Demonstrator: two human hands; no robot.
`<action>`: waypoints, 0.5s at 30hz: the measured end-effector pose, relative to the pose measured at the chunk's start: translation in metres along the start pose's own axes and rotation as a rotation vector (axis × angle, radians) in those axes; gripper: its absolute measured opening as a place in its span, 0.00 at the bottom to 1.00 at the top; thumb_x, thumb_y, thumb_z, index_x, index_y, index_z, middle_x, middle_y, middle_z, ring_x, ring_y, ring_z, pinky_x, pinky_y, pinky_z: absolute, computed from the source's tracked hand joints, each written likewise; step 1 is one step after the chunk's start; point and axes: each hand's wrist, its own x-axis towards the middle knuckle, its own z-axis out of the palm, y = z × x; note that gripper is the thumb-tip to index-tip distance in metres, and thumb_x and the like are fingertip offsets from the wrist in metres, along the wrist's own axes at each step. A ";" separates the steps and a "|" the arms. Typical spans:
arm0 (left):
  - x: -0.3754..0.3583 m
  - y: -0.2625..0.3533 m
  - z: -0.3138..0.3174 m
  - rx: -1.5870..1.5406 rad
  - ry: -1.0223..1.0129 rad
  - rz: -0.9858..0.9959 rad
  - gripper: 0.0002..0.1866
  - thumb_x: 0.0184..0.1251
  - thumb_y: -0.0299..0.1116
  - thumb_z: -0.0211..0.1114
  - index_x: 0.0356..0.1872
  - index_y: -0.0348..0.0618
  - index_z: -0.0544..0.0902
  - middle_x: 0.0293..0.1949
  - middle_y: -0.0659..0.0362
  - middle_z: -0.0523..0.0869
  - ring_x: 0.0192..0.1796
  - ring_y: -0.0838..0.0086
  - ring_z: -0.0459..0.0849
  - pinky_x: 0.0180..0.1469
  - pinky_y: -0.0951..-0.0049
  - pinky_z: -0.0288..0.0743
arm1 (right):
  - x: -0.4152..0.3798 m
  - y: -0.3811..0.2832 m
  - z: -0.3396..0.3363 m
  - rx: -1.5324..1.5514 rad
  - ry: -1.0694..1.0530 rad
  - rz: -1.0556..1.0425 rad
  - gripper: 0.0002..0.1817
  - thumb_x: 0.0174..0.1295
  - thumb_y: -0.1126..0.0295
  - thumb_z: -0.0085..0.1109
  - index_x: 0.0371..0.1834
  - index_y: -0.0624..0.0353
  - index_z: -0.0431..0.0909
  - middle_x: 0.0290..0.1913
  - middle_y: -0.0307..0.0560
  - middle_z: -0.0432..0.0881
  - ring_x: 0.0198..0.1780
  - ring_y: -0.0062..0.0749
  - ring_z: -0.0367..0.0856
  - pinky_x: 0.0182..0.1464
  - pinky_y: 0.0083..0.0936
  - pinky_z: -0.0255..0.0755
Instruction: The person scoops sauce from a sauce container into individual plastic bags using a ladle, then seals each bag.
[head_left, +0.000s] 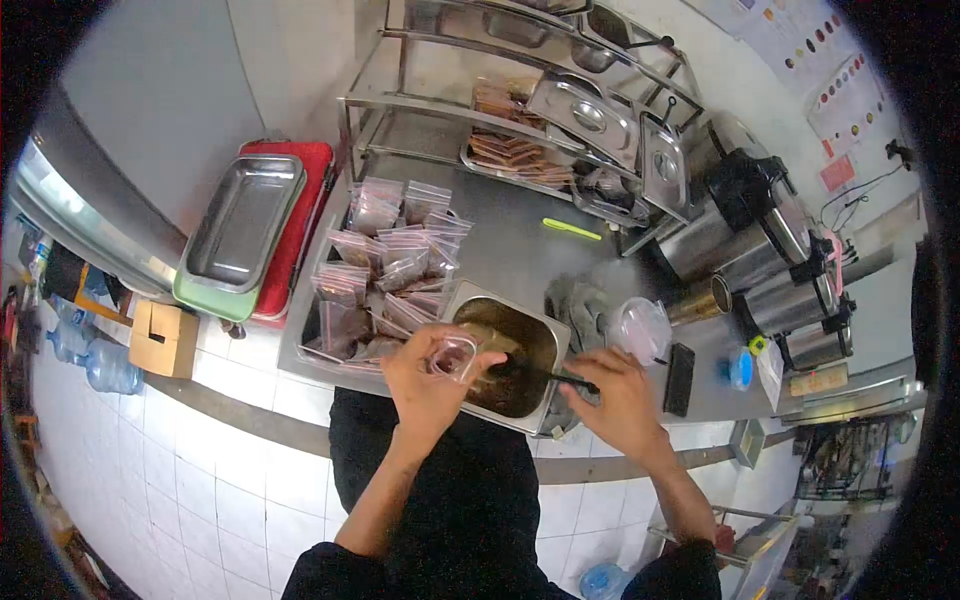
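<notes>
My left hand (418, 385) is closed around a small clear zip bag (455, 357), whose mouth is spread into a ring above the near left edge of a deep steel pan (556, 335). Dark brown contents lie in the pan. My right hand (622, 402), at the pan's right side, grips a black-handled spoon (568, 380). The spoon's dark head is over the pan beside the bag, and its exact shape is hard to make out. Left of the pan, many filled zip bags (405, 262) with reddish seal strips are heaped on a tray.
Right of the pan lie a grey cloth (577, 305), a clear plastic tub (641, 330) and a black phone-like slab (679, 380). Large steel pots (715, 230) line the right wall. A yellow-green knife (572, 229) rests before the rack (375, 150). Trays (245, 222) stand at left.
</notes>
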 end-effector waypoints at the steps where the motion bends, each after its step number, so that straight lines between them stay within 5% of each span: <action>1: -0.003 0.001 0.000 -0.004 0.021 -0.009 0.19 0.45 0.30 0.83 0.35 0.39 0.82 0.29 0.59 0.89 0.31 0.80 0.87 0.34 0.79 0.79 | 0.007 -0.017 -0.004 -0.079 0.130 -0.084 0.15 0.50 0.68 0.70 0.42 0.56 0.86 0.44 0.45 0.83 0.45 0.42 0.80 0.48 0.38 0.72; 5: -0.015 0.003 0.003 0.046 0.048 -0.020 0.18 0.43 0.24 0.81 0.36 0.38 0.83 0.29 0.57 0.88 0.31 0.76 0.87 0.36 0.75 0.80 | 0.017 -0.084 -0.015 0.026 0.229 -0.360 0.13 0.52 0.64 0.69 0.42 0.52 0.85 0.56 0.45 0.75 0.57 0.45 0.73 0.55 0.41 0.65; 8: -0.022 0.015 0.003 0.053 0.088 0.076 0.19 0.43 0.23 0.80 0.39 0.38 0.84 0.31 0.56 0.88 0.33 0.75 0.88 0.37 0.75 0.80 | 0.028 -0.102 0.000 0.001 0.163 -0.432 0.10 0.53 0.68 0.66 0.39 0.51 0.85 0.54 0.44 0.76 0.57 0.46 0.73 0.56 0.42 0.63; 12: -0.023 0.045 -0.009 -0.117 0.118 -0.195 0.22 0.43 0.25 0.77 0.45 0.40 0.84 0.35 0.55 0.89 0.37 0.75 0.88 0.42 0.76 0.80 | 0.021 -0.101 0.009 0.023 0.197 -0.446 0.09 0.52 0.70 0.66 0.38 0.52 0.85 0.56 0.45 0.76 0.58 0.45 0.73 0.57 0.44 0.62; 14: -0.029 0.039 -0.029 -0.153 0.051 -0.257 0.25 0.43 0.28 0.78 0.48 0.41 0.84 0.35 0.55 0.90 0.37 0.73 0.89 0.50 0.71 0.79 | 0.012 -0.099 0.016 0.065 0.192 -0.476 0.10 0.52 0.69 0.67 0.38 0.52 0.85 0.56 0.45 0.76 0.59 0.45 0.73 0.57 0.44 0.63; 15: -0.033 0.032 -0.041 0.016 -0.136 -0.126 0.26 0.42 0.30 0.79 0.48 0.41 0.84 0.34 0.55 0.90 0.37 0.72 0.89 0.54 0.68 0.78 | 0.008 -0.098 0.019 0.101 0.194 -0.499 0.11 0.51 0.68 0.68 0.39 0.52 0.85 0.57 0.45 0.76 0.59 0.44 0.73 0.57 0.43 0.63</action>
